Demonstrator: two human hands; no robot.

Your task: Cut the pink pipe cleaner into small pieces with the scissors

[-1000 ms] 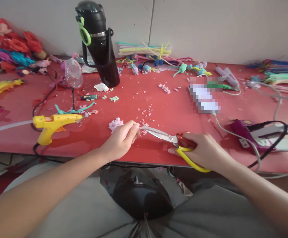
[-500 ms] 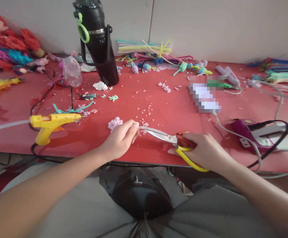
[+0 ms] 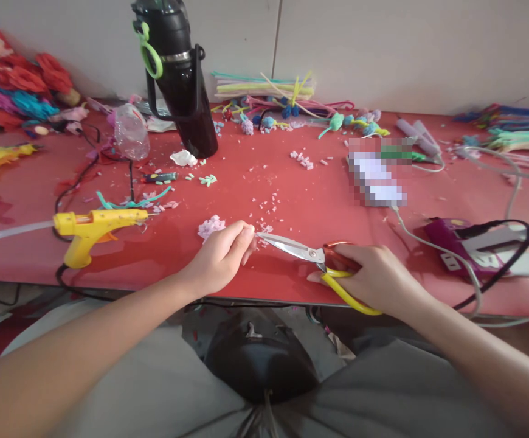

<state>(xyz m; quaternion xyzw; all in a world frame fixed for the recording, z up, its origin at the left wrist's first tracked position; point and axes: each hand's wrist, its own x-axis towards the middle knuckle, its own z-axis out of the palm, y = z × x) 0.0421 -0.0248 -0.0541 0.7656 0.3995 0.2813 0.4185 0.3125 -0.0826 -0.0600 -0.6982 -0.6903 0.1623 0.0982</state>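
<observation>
My right hand grips a pair of scissors by handles that are partly yellow and partly orange. The blades point left, and their tips come close to the fingertips of my left hand. That hand is closed, thumb pressed to the fingers; whatever is pinched there is too small or hidden to name. Just behind it lies a pile of pale pink fuzzy bits. Loose pink clippings are scattered on the red tabletop beyond the blades.
At left lies a yellow glue gun, a second glue gun farther back. A black bottle stands behind. Pipe-cleaner bundles line the wall. A purple power strip with cables is at right, near a blurred pale object.
Hardly anything differs. Both hands and the scissors keep the same pose, and the view has shifted very slightly.
</observation>
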